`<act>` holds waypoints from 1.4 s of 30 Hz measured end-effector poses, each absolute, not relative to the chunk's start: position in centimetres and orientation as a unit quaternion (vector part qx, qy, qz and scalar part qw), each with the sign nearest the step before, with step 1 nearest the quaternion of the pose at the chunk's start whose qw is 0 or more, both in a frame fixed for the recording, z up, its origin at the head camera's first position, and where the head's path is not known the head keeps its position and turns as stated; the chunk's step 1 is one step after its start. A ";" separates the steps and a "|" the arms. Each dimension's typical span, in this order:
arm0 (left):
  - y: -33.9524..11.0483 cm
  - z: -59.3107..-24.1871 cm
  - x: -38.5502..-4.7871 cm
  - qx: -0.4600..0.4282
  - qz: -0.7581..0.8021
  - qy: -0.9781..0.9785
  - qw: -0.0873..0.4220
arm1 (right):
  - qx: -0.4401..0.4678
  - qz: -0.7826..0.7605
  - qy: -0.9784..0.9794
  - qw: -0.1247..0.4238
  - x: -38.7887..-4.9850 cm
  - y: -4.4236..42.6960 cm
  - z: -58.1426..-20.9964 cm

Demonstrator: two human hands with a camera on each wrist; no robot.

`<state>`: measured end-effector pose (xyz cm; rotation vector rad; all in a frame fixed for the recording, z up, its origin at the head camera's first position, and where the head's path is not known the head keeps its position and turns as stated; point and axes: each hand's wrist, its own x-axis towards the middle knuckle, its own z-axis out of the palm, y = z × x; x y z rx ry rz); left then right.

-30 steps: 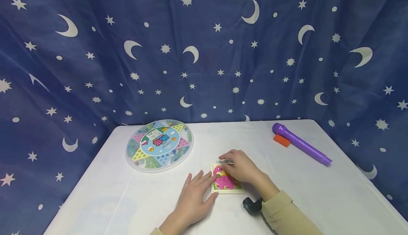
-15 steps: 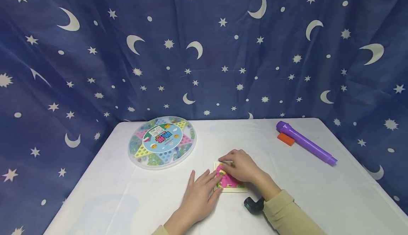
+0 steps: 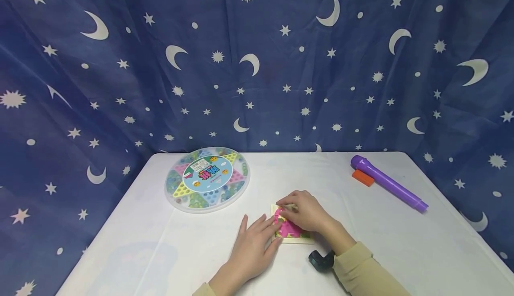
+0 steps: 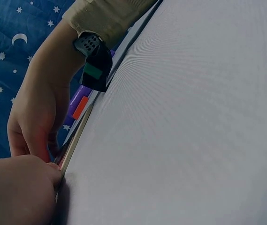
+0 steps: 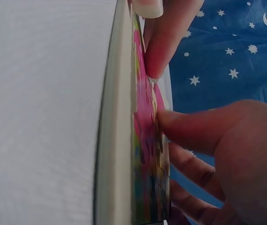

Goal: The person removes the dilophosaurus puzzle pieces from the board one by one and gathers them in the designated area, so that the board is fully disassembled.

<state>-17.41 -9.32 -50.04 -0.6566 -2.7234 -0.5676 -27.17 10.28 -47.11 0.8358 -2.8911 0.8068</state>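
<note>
A small square picture board with a pale rim and a pink animal picture lies flat on the white table. My left hand, fingers spread and mostly straight, rests its fingertips and thumb on the board's left side. From the right, my right hand reaches over the board, its thumb on the picture and its bent fingers at the far edge. In the right wrist view, the thumb of the right hand touches the pink surface near the left fingertips. The right palm hides part of the picture.
A round, clear marble-game case lies at the back left. At the back right are a purple stick and an orange block beside it. A black wrist device sits by the right cuff. A starry blue curtain hangs behind.
The left fingertips and thumb have moved slightly right and farther over the board. The right hand has stayed at the board's far side. The head view has shifted a little.
</note>
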 end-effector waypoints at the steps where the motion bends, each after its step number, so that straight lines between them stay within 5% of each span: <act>1: -9.3 -50.0 -17.4 -0.228 -0.196 -0.943 0.143 | 0.263 0.258 -0.930 0.015 -27.2 10.2 -47.1; 42: -9.4 -50.2 -17.4 -0.225 -0.192 -0.947 0.123 | 0.240 0.302 -0.922 -0.015 -26.9 10.1 -47.0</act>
